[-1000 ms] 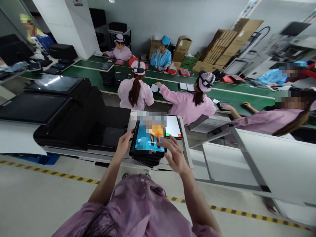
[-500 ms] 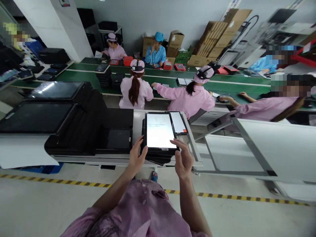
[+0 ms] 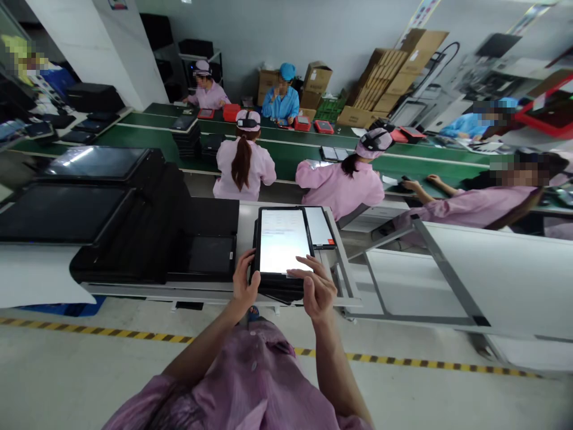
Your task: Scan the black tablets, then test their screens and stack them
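Observation:
A tablet [image 3: 282, 239] with a lit white screen lies on top of a stack of dark tablets on the cart before me. My left hand [image 3: 245, 280] grips its lower left edge, fingers along the side and thumb at the front corner. Over the lower right of the screen is my right hand [image 3: 317, 285], fingers stretched out, holding nothing. Its fingertips are at the lower part of the glass; whether they touch it I cannot tell. Just right of the stack sits a second lit tablet [image 3: 320, 227] with a small red mark in its corner.
Dark tablets [image 3: 208, 254] and larger black screens [image 3: 62, 212] fill the cart's left side. Beyond runs a green workbench [image 3: 290, 160] with several people seated at it in pink or blue clothing. White-panelled carts [image 3: 505, 269] stand at right. Striped tape [image 3: 380, 359] crosses the floor.
My right hand has moved left and farther over the lit screen. My left hand stays at the tablet's left edge. A pink-clothed person at the bench has drawn in an outstretched arm.

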The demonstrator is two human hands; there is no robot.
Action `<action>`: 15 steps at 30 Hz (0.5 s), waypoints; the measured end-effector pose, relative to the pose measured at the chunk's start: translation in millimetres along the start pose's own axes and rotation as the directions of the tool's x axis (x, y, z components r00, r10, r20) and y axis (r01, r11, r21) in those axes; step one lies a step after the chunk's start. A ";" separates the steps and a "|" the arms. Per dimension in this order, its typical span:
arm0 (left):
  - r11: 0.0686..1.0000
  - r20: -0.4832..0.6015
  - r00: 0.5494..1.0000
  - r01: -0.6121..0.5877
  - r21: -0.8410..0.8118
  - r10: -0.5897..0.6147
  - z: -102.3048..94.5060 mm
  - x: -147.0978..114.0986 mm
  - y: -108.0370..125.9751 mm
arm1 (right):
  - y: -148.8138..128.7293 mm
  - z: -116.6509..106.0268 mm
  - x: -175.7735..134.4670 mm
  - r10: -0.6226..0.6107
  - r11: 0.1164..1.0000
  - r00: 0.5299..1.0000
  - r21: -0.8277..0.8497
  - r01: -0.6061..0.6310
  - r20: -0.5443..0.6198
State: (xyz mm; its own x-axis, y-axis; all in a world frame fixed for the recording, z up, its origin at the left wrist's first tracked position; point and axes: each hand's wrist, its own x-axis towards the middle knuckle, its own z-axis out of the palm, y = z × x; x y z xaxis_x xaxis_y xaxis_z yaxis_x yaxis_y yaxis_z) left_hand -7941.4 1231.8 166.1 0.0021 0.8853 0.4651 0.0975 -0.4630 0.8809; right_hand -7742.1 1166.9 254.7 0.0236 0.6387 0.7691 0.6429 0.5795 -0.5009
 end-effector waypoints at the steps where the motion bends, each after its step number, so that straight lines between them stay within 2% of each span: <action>1: 1.000 -0.015 1.000 0.011 0.000 -0.011 1.0 -1.0 0.0 | 1.2 1.8 2.1 -0.012 1.000 1.000 -0.017 0.012 -0.002; 5: 0.999 -0.068 0.998 0.018 -0.027 -0.019 5.1 -5.1 -0.9 | 3.4 7.9 7.5 -0.040 0.997 0.999 -0.071 0.039 -0.016; 11: 0.998 -0.135 0.989 -0.064 -0.020 0.061 13.9 -13.0 -14.4 | 8.6 8.5 5.0 -0.048 0.997 0.999 -0.059 0.047 -0.019; 15: 0.998 -0.177 0.983 -0.056 -0.002 0.055 17.1 -19.2 -19.4 | 14.3 8.1 3.5 -0.062 0.997 0.998 -0.045 0.062 -0.001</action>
State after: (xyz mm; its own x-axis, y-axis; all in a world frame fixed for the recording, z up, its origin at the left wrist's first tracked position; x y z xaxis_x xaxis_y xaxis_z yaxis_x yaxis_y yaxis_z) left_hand -7926.3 1224.5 138.6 -0.1683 0.8368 0.5211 0.0949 -0.5124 0.8535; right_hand -7739.1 1181.6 247.0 -0.0150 0.6009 0.7992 0.6768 0.5945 -0.4342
